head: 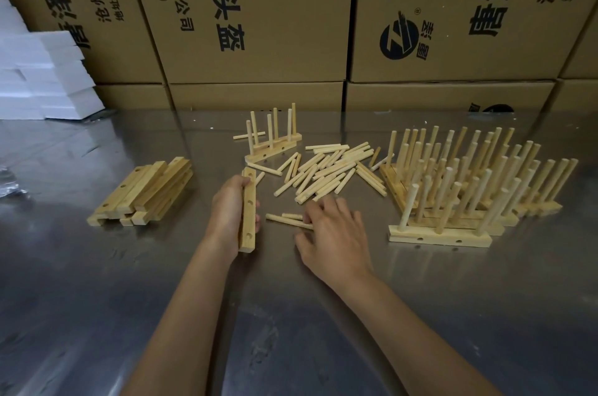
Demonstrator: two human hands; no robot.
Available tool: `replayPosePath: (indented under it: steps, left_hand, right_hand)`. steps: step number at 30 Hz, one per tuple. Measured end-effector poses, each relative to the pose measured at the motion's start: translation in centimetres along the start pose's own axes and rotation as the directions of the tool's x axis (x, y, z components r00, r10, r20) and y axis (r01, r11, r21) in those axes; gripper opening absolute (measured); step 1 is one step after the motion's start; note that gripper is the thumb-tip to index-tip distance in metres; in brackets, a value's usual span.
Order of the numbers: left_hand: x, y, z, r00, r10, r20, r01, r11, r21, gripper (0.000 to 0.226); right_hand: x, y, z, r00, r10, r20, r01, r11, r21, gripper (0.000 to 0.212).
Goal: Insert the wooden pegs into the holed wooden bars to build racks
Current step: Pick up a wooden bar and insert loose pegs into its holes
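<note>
Left hand grips a pale holed wooden bar mid-tabletop as right hand pinches short wooden pegs beside it; best seated square to a hole, then pressed straight.

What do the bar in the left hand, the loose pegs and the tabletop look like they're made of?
Bar: pale, apparently unfinished wood, matte, with drilled round holes along its face. Loose pegs: the same light wood, round dowels; one near the right hand seems to have a ridged end. Tabletop: probably stainless steel, grey and glossy, mirroring the cardboard boxes behind.
</note>
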State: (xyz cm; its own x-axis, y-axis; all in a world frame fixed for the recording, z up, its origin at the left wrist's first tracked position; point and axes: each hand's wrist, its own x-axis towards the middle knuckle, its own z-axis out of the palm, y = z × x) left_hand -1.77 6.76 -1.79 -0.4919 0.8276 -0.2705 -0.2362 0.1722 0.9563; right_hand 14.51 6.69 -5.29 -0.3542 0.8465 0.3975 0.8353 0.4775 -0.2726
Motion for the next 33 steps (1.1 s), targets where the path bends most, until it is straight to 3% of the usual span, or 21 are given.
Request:
replayPosePath:
  steps: [4,6,9,11,12,14,17,21,28,33]
  left_hand:
    - [-0.1,-0.2,0.2,1.0,-0.01,0.017,0.009,1.0,0.027,0.022]
    - [-0.2,-0.2,0.1,0.999,-0.02,0.038,0.019,0.999,0.026,0.023]
    - [-0.5,-0.2,0.1,0.989,-0.033,0.147,0.028,0.999,0.037,0.026]
    - [-0.8,-0.2,0.3,0.964,-0.032,0.265,0.022,0.999,0.044,0.03]
    - [-1.1,-0.1,0.4,0.945,-0.029,0.324,0.014,0.999,0.047,0.031]
    - [-1.5,-0.1,0.7,0.914,-0.012,0.407,-0.017,0.998,0.066,0.032]
    - [-1.8,0.0,0.8,0.899,0.02,0.437,-0.081,0.989,0.122,0.034]
    - [-1.7,-0.1,0.7,0.901,0.045,0.431,-0.135,0.975,0.179,0.031]
    - [-2.0,-0.6,1.3,0.87,0.113,0.48,-0.24,0.947,0.211,0.027]
    - [-2.3,-0.8,1.5,0.876,0.165,0.454,-0.314,0.909,0.275,0.027]
  right_hand:
    - [0.1,0.1,0.0,1.0,0.0,0.013,0.0,1.0,-0.003,0.029]
    - [0.1,0.1,-0.4,0.998,0.013,-0.057,-0.013,1.0,-0.003,0.024]
    - [0.4,0.4,-1.7,0.985,0.092,-0.146,-0.057,0.973,0.225,0.012]
    - [0.5,0.6,-2.1,0.989,0.098,-0.113,-0.047,0.922,0.385,0.002]
    - [0.5,0.6,-2.3,0.992,0.073,-0.106,-0.025,0.917,0.398,0.01]
    - [0.3,0.6,-2.3,0.994,0.021,-0.108,0.022,0.924,0.383,0.025]
    - [0.3,0.8,-2.4,0.99,0.034,-0.137,0.026,0.912,0.409,0.033]
    - [0.4,1.2,-2.9,0.975,0.033,-0.222,0.048,0.935,0.351,0.027]
    - [0.5,2.0,-3.5,0.975,0.002,-0.221,0.049,0.973,0.226,0.018]
    - [0.3,1.8,-3.1,0.978,0.065,-0.199,-0.012,0.966,0.257,0.018]
